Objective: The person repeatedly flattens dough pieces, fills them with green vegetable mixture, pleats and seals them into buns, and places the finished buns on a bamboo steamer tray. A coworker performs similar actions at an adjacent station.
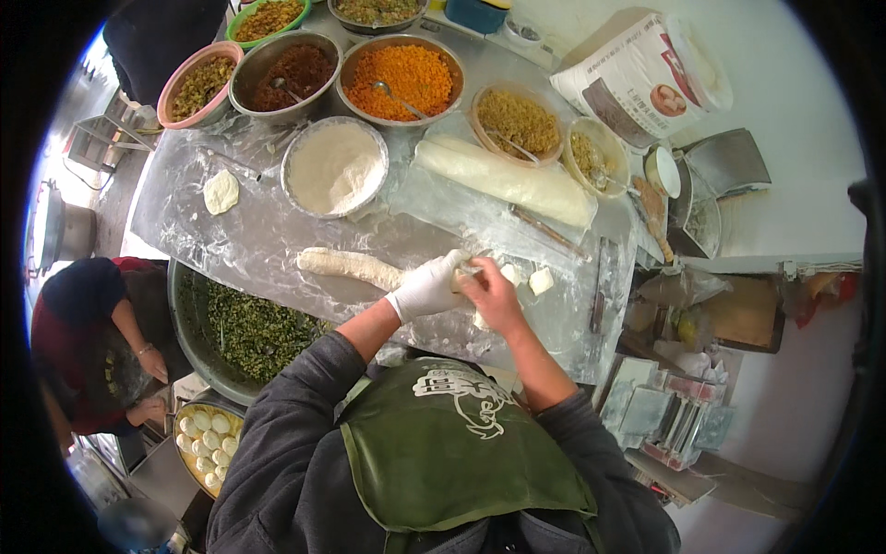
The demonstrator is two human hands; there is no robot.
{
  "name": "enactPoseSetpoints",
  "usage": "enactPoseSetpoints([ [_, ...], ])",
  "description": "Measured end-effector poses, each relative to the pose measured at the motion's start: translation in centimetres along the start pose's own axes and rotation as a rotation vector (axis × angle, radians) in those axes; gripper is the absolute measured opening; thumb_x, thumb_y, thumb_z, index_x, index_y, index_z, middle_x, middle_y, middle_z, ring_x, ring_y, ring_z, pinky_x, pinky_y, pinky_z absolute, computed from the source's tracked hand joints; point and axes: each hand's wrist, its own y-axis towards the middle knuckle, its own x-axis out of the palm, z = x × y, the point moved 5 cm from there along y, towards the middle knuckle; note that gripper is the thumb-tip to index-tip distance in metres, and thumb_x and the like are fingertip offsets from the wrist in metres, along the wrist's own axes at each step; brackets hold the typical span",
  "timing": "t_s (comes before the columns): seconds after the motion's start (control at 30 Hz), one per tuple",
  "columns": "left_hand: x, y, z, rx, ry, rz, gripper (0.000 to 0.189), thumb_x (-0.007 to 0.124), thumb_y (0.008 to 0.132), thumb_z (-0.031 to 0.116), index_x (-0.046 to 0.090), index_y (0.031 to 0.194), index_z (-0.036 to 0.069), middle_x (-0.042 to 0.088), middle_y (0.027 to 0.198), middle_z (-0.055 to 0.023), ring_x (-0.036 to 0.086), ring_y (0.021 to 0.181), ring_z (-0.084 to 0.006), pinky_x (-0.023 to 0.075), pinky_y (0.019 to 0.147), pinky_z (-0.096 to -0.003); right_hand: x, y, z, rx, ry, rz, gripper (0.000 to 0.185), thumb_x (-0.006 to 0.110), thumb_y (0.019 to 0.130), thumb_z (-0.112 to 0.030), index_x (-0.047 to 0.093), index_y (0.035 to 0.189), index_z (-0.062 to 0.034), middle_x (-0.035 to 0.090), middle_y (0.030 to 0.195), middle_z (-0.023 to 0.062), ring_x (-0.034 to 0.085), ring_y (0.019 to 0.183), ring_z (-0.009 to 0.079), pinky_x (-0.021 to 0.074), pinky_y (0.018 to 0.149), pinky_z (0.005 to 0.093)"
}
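My left hand (429, 282), in a white glove, is closed around the right end of a floured dough rope (349, 266). The rest of the rope lies to the left on the metal worktable (256, 228). My bare right hand (493, 294) meets the left one, its fingers pinching the dough end that sticks out of the glove. Just beyond my right fingers sit small cut dough pieces (541, 281); another is partly hidden under that hand. A flattened dough round (221, 192) rests at the far left of the table.
Behind are a flour bowl (336, 167), a bowl of orange filling (401, 79) and several other filling bowls. A wrapped dough sheet (505, 180) and a rolling pin (550, 232) lie right. A green-filling basin (256, 332) and a co-worker (104, 346) are left, near a bun tray (208, 443).
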Motion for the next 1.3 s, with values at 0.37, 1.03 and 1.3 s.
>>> enactPoseSetpoints([
  [0.37, 1.6, 0.7, -0.2, -0.071, 0.336, -0.149, 0.035, 0.079, 0.085, 0.044, 0.075, 0.097, 0.011, 0.074, 0.084, -0.0198, 0.073, 0.08, -0.0424, 0.0589, 0.071, -0.0482, 0.7, 1.2, -1.6, 0.147, -0.08, 0.094, 0.032, 0.082, 0.094, -0.027, 0.064, 0.105, -0.0026, 0.069, 0.091, 0.0085, 0.063, 0.082, 0.0176, 0.0532, 0.077, 0.0331],
  [1.03, 1.3, -0.5, -1.8, -0.175, 0.204, -0.101, 0.039, 0.083, 0.083, 0.036, 0.076, 0.111, 0.009, 0.077, 0.097, -0.0222, 0.074, 0.091, -0.0431, 0.0597, 0.08, -0.0471, -1.1, 0.4, -3.3, 0.108, 0.047, 0.097, 0.026, 0.082, 0.095, -0.022, 0.067, 0.102, -0.0037, 0.068, 0.089, 0.0029, 0.057, 0.08, 0.0089, 0.0492, 0.073, 0.0272],
  [1.3, -1.0, -1.3, 1.0, -0.172, -0.145, -0.079, 0.055, 0.087, 0.082, 0.021, 0.066, 0.132, 0.009, 0.077, 0.1, -0.0053, 0.072, 0.09, -0.014, 0.0587, 0.086, -0.0351, 1.1, 1.3, 0.7, -0.208, -0.344, 0.158, 0.029, 0.078, 0.095, -0.03, 0.074, 0.108, -0.0051, 0.074, 0.096, 0.0148, 0.07, 0.088, 0.0335, 0.0562, 0.082, 0.0423],
])
